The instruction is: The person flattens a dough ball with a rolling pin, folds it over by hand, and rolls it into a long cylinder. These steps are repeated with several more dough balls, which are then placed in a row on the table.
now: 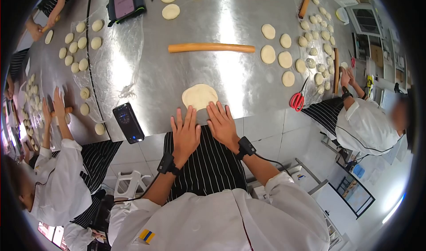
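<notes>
A flattened, slightly uneven piece of dough (199, 96) lies near the front edge of the steel table (177, 73). My left hand (185, 132) has its fingers spread, with fingertips at the dough's lower edge. On the right, my right hand (222, 124) is also spread, its fingertips touching or just beside the dough's lower right edge. Neither hand grips anything. Beyond the dough, a wooden rolling pin (211, 48) lies crosswise. Flat dough rounds (268, 54) sit to the right of the pin, and others (171, 12) lie at the far side.
A phone (128, 123) lies at the front edge on the left, red scissors (297, 101) on the right. Dough balls (82, 42) rest on plastic at left, more (313, 51) at right. Co-workers (62, 175) work on both sides. A pink-screened device (124, 3) lies at the back.
</notes>
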`<state>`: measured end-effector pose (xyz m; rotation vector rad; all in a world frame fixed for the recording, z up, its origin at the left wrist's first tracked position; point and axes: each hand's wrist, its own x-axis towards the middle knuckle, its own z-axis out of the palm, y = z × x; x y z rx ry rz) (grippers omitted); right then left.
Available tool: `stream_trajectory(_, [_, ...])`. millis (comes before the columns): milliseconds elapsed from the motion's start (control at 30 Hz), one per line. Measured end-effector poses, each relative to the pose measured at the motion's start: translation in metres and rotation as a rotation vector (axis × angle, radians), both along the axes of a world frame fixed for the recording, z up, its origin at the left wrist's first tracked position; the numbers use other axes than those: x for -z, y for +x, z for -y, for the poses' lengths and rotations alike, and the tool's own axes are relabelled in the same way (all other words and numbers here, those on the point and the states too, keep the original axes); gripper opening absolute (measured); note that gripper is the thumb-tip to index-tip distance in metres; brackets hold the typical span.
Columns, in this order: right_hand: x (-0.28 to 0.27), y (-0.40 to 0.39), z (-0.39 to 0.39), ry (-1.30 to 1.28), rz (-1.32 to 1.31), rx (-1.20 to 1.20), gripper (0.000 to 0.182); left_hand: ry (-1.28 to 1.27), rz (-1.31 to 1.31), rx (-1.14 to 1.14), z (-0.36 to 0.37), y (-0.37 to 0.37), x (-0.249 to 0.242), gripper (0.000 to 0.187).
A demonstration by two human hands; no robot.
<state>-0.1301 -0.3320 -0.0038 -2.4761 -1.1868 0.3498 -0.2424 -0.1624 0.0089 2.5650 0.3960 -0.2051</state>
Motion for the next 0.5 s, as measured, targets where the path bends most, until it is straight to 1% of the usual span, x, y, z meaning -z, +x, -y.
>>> stream_trajectory(133, [-0.008,-0.013,-0.006,0.008,-0.061,0.078,0.062,0.003,0.022,-0.035,0.006,0.001,-0.005,0.063])
stream_trajectory(200, [-0.008,-0.016,-0.017,-0.093,-0.06,0.077,0.064,0.036,0.025,-0.026,0.014,0.006,0.004,0.062])
stream_trajectory(233, [0.0,-0.017,-0.019,-0.05,-0.098,0.093,0.066,0.068,0.02,-0.014,0.018,0.003,0.007,0.062])
stream_trajectory(267, [0.001,-0.021,-0.016,-0.053,-0.102,0.096,0.066,0.065,0.016,-0.011,0.02,-0.002,0.007,0.062])
stream_trajectory(333, [0.002,-0.025,-0.011,-0.12,-0.041,0.067,0.066,-0.042,-0.008,-0.03,0.017,-0.002,0.002,0.062])
stream_trajectory(433, [-0.008,-0.033,-0.006,-0.187,-0.066,0.125,0.066,-0.07,0.022,-0.066,0.018,-0.005,-0.004,0.063])
stream_trajectory(500, [-0.002,-0.027,-0.013,-0.159,-0.065,0.129,0.066,-0.036,0.031,-0.065,0.012,0.005,0.005,0.065])
